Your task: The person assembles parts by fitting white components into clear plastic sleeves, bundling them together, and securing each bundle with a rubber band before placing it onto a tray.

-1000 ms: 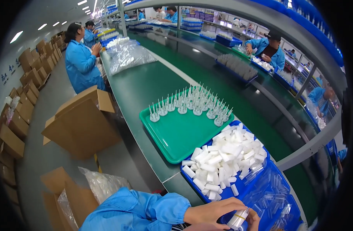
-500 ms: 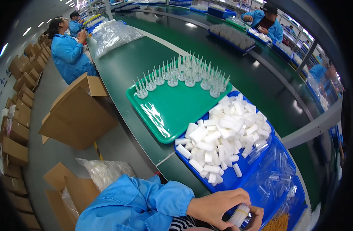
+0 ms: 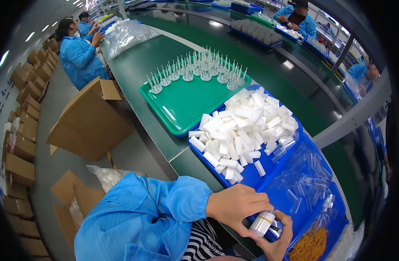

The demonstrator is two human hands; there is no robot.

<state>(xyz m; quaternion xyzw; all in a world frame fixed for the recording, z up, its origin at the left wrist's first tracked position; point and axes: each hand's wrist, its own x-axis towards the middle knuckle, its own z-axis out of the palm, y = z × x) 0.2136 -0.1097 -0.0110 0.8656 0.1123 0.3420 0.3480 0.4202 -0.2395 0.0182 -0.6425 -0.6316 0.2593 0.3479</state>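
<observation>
Low in the view, my left hand [image 3: 239, 206] reaches in from a blue sleeve, fingers curled over a short white, shiny cylindrical bundle [image 3: 262, 222] with a thin yellow rubber band round its middle. From the other side my right hand [image 3: 281, 238] closes on it, thumb and fingers bent about its end. A dark and blue shiny part shows between the right fingers; I cannot make out what it is. Just ahead lies a heap of white foam blocks [image 3: 247, 126] in a blue tray [image 3: 247, 173]. Clear plastic tubes [image 3: 308, 185] and yellow rubber bands [image 3: 310, 247] lie beside my right hand.
A green tray [image 3: 186, 98] beyond the foam carries rows of upright clear spiked pieces [image 3: 206, 71]. Cardboard boxes [image 3: 92, 124] stand at the left by the table edge. A clear plastic bag [image 3: 129, 38] lies farther along the table. Co-workers in blue [image 3: 79, 58] sit nearby.
Both hands have come up slightly with the banded bundle, and it shows more fully now. The trays appear higher and farther left, as the view has shifted.
</observation>
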